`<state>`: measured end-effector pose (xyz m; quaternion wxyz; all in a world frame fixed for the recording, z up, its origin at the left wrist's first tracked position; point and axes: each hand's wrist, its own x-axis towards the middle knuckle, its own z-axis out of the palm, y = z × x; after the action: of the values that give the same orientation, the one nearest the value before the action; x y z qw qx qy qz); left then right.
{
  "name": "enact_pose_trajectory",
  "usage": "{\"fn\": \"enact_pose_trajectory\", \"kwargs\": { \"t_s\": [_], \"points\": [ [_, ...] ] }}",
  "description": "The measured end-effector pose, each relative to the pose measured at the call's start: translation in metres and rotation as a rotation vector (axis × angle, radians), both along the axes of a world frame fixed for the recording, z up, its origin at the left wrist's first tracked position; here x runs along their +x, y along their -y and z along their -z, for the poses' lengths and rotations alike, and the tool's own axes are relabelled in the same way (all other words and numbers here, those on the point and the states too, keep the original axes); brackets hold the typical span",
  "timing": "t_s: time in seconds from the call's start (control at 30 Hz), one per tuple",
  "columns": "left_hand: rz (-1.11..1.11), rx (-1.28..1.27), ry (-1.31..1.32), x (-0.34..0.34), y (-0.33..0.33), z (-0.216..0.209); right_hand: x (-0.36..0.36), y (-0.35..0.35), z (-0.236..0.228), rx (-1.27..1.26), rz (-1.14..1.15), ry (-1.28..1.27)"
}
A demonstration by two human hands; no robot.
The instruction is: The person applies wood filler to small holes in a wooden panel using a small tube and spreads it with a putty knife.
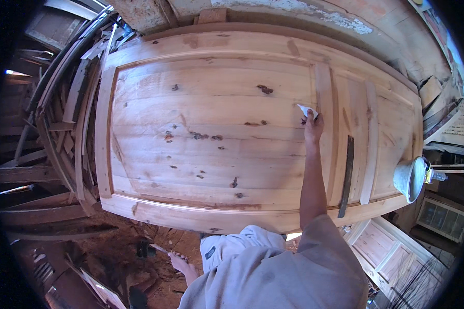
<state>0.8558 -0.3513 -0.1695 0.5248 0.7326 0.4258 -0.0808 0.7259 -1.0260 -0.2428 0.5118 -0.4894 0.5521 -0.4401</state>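
A large panelled wooden door [206, 108] with dark knots lies flat before me. My right hand [313, 127] is closed on a small white pointed piece [307, 110], perhaps folded paper or cloth, at the right side of the big panel. Whether the piece touches the wood I cannot tell. Low on the left, away from the door, my left hand [184, 265] is closed on a thin pale stick-like tool [161, 249]; its far end is hard to make out.
A dark flat strip [347, 175] lies across the door's right part. At its right edge stands a grey bucket [410, 179] beside a clear bottle [439, 176]. Scrap boards [75, 103] crowd the left. Another panelled door [392, 250] lies at lower right. Sawdust covers the floor [105, 250].
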Motion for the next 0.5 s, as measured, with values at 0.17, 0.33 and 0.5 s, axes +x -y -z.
{"fn": "enact_pose_trajectory", "kwargs": {
  "t_s": [0.17,0.33,0.5],
  "points": [
    [0.011,0.026,0.003,0.000,0.008,-0.003,-0.001,0.001,0.003,-0.065,-0.024,0.024],
    [-0.011,0.068,-0.004,0.000,0.014,-0.009,-0.016,-0.007,-0.008,0.290,0.176,0.593],
    [0.221,0.292,0.151,0.002,0.033,-0.027,-0.058,-0.041,-0.031,0.386,0.270,0.707]
  ]
}}
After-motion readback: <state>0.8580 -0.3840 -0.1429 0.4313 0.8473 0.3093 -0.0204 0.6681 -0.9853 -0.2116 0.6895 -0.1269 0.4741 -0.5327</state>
